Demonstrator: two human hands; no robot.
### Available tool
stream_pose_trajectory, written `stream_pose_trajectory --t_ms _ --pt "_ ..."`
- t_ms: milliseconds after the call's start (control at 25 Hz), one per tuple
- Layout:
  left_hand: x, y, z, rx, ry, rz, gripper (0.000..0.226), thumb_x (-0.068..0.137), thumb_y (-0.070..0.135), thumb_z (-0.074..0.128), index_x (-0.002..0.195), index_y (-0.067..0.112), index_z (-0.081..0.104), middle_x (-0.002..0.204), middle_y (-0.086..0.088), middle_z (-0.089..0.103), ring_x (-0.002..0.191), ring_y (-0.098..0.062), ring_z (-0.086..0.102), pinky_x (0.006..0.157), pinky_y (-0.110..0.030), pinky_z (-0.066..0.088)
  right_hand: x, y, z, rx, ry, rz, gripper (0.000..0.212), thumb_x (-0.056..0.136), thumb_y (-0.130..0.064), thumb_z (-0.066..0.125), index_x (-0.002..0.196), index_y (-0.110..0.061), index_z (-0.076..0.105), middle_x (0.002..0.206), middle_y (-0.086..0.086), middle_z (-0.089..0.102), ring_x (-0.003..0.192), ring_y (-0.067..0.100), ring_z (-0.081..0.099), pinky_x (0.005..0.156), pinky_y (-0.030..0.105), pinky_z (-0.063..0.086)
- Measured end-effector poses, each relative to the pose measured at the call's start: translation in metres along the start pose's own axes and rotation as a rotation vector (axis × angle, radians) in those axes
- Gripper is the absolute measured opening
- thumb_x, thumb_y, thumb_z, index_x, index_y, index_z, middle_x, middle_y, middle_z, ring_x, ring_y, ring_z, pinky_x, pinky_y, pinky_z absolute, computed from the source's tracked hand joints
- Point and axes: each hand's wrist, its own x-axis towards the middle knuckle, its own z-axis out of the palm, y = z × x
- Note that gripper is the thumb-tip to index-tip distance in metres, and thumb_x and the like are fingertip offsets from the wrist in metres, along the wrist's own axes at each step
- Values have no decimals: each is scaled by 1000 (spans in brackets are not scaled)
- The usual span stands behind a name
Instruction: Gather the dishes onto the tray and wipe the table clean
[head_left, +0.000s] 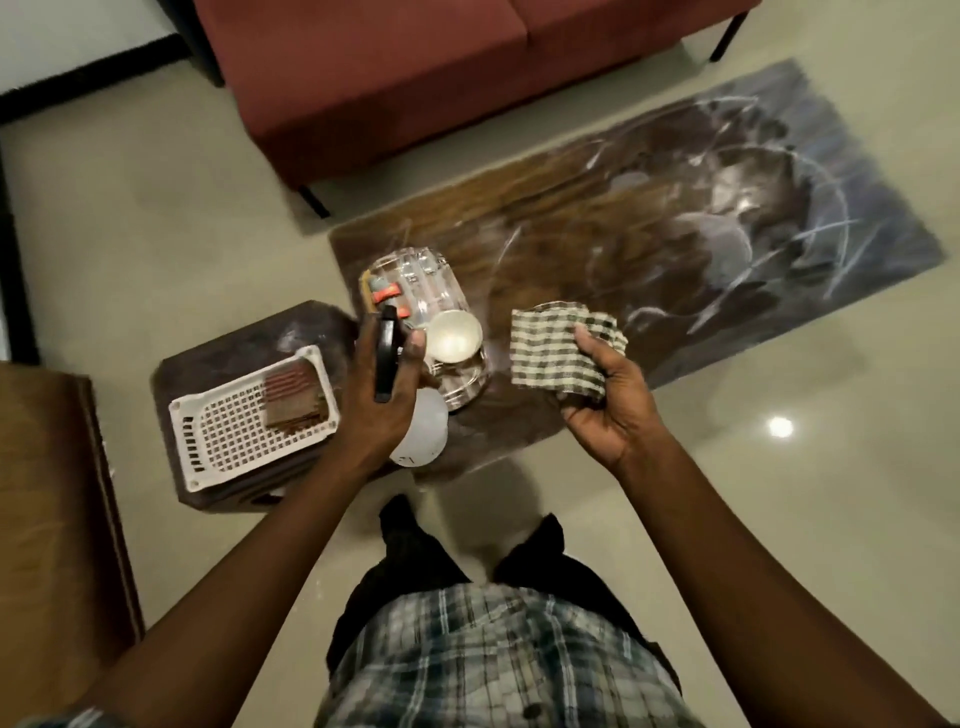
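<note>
Table (649, 218): glossy brown-grey top. Tray (470, 389): clear glass, table's 9 o'clock end. Cup (454, 336): white, mouth up, tray's 5 o'clock. Cloth (556, 348): checked, crumpled, tray's 3 o'clock. Spray bottle (423, 431): white, black trigger, tray's 7 o'clock.

Clear tray (467, 389) on patterned table (675, 223)

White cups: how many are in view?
1. The white round cup sits on the clear oval tray beside the left hand; that hand and its black-triggered white spray bottle may hide others.
</note>
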Motion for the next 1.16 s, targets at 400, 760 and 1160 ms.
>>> stream_pose_trajectory --t_ms 400,760,1160 --pt "32 102 215 -115 -223 73 42 104 57 59 118 18 67 89 10 80 96 -18 81 98 -53 64 -20 -180 -125 135 77 -164 45 103 -11 59 146 0 57 140 24 68 131 42 65 114 63 46" --pt "108 180 359 -21 -271 127 46 98 70 56 108 29 73 112 5 82 111 -8 76 105 -44 58 27 -330 -193 262 138 -240 49 98 -4 58 146 7 54 145 30 61 141 45 55 123 58 39" --pt "162 251 531 19 -201 110 38 108 50 59 83 26 74 84 -5 79 88 -24 80 96 -55 64 82 -507 -287 252 168 -173 46 88 -3 65 134 1 65 141 27 66 140 42 57 123 57 38"
